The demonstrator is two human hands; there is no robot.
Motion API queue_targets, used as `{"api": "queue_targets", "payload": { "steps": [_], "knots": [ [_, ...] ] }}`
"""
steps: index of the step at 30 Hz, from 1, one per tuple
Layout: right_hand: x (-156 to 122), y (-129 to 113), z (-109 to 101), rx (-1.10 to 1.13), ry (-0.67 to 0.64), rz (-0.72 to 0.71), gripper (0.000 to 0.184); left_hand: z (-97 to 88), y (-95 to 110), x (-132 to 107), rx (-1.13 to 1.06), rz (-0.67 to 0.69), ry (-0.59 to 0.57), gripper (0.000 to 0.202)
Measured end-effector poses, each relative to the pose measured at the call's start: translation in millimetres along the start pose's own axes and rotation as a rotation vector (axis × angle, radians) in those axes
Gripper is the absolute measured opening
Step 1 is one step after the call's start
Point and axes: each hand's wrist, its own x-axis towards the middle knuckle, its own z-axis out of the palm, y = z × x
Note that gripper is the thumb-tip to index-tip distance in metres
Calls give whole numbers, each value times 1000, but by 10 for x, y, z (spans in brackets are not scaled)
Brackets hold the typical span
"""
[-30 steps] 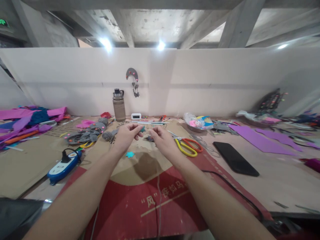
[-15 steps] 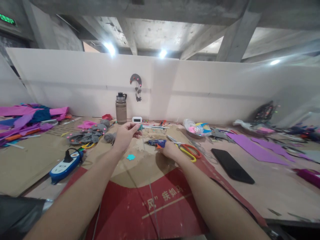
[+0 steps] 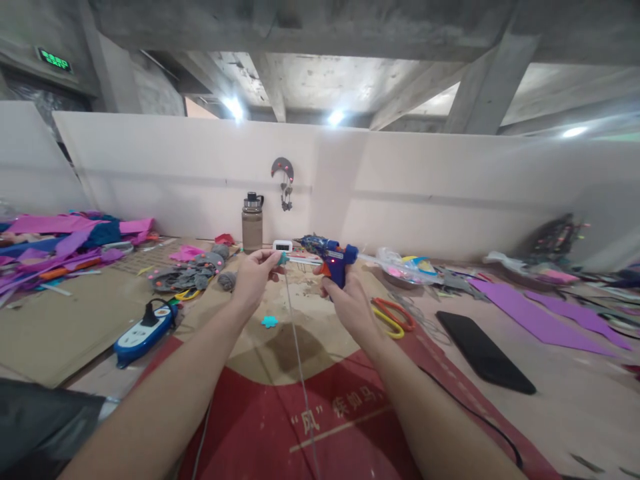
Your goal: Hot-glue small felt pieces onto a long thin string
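My right hand (image 3: 351, 303) is wrapped round the handle of a blue hot glue gun (image 3: 337, 260), raised above the board with its nozzle pointing left. A clear glue stick (image 3: 369, 259) sticks out of its back. To the left, my left hand (image 3: 254, 277) pinches a small teal piece (image 3: 283, 259) between thumb and fingers; its exact shape is partly hidden. A thin grey string (image 3: 296, 333) runs down from this piece toward me. Below the hands, a teal flower-shaped cutout (image 3: 270, 322) lies flat on the brown and red cardboard (image 3: 250, 413).
Scissors with orange and yellow handles (image 3: 395, 317) and a black phone (image 3: 485, 350) lie right. A blue-edged power strip (image 3: 145, 333) and grey felt pieces (image 3: 187, 270) are left. Behind stand a bottle (image 3: 253, 223) and a small white clock (image 3: 283, 247). A black cable (image 3: 470, 407) crosses the right side.
My right hand has lifted the glue gun off the board and brought it up near the teal piece. My left hand still pinches that piece. The camera view has shifted slightly.
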Motion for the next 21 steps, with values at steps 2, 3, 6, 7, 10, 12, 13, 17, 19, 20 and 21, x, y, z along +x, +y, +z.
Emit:
{"api": "queue_targets", "payload": {
  "steps": [2, 3, 6, 7, 10, 12, 13, 17, 19, 20, 21],
  "knots": [
    [-20, -5, -2, -69, -23, -44, 26, -8, 1, 2, 8, 11, 23, 30],
    [-26, -3, -2, -108, -29, -53, 27, -11, 3, 4, 9, 15, 33, 30],
    [-34, -11, -1, -224, -39, -65, 29, -8, 15, 8, 10, 24, 55, 28],
    [-37, -22, 1, -255, -41, -74, 30, -4, 20, 8, 12, 28, 63, 28],
    [-50, -66, 5, -303, -74, -97, 33, 5, 31, 7, 19, 34, 70, 28],
    [-58, -82, 8, -310, -99, -87, 34, 8, 30, 6, 19, 38, 65, 28],
    [-61, -85, 10, -311, -105, -81, 34, 8, 27, 6, 21, 40, 62, 29],
    [-62, -76, 17, -324, -110, -95, 32, 4, 5, 8, 30, 53, 48, 30],
    [-62, -73, 18, -338, -110, -103, 31, 4, -3, 6, 37, 63, 37, 30],
    [-62, -72, 19, -346, -110, -103, 31, 4, -5, 5, 42, 67, 32, 30],
    [-62, -70, 19, -354, -111, -102, 30, 4, -6, 4, 47, 71, 30, 30]
  ]
}}
